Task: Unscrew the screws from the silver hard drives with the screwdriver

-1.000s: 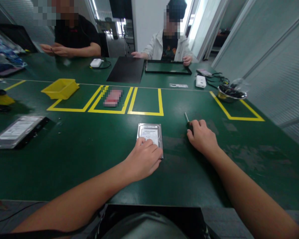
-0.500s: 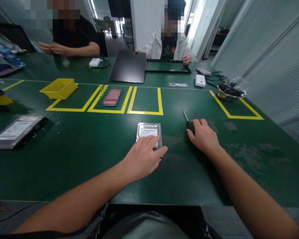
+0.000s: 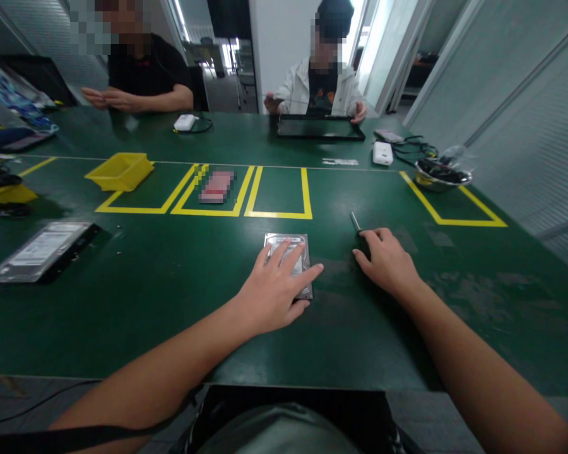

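Observation:
A silver hard drive (image 3: 303, 243) with a white label lies flat on the green table in front of me. Over its lower part rests my left hand (image 3: 277, 287), fingers spread and covering much of the label. To the right, my right hand (image 3: 389, 260) is wrapped round a screwdriver (image 3: 355, 222). Its metal shaft points away from me, and the dark handle is mostly hidden under my fingers. The hard drive and the screwdriver are a short way apart.
Beyond the drive, yellow tape (image 3: 279, 215) marks out boxes, with a yellow bin (image 3: 123, 171) and a red blurred item (image 3: 218, 186). At left lies a larger labelled unit (image 3: 42, 249); at right stands a metal bowl (image 3: 442, 180). Two people sit opposite, one holding a black frame (image 3: 322, 136).
My left hand's fingers have spread wider over the hard drive. Across the table, the black panel has left the tabletop beside the frame. My right hand keeps its grip on the screwdriver.

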The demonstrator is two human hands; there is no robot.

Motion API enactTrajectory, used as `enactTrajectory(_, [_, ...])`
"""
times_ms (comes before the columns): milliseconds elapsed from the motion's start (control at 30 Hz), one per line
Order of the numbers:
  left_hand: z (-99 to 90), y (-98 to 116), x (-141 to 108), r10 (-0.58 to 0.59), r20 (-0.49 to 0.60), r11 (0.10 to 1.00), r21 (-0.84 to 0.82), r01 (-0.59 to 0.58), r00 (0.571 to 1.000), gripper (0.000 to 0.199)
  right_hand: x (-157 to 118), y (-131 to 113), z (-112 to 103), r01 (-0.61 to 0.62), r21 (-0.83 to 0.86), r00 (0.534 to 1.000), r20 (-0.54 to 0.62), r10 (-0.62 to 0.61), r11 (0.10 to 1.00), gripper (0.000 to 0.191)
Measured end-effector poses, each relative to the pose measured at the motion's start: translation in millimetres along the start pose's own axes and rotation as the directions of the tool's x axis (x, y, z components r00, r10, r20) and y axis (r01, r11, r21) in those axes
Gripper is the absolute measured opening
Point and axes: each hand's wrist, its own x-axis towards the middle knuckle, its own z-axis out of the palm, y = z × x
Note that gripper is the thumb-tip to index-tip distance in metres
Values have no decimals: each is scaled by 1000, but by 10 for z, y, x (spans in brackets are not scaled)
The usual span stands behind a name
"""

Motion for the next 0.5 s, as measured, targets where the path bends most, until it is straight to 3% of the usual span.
enactTrajectory(200, [-32, 20, 61, 38, 15, 999, 33, -38, 999, 44, 6, 35, 25, 21, 9, 1000, -9, -21, 1000, 43])
enactTrajectory(500, [-135, -8, 30, 76, 18, 997, 23, -77, 997, 56, 0, 62, 16, 50, 13, 999, -1, -50, 999, 45])
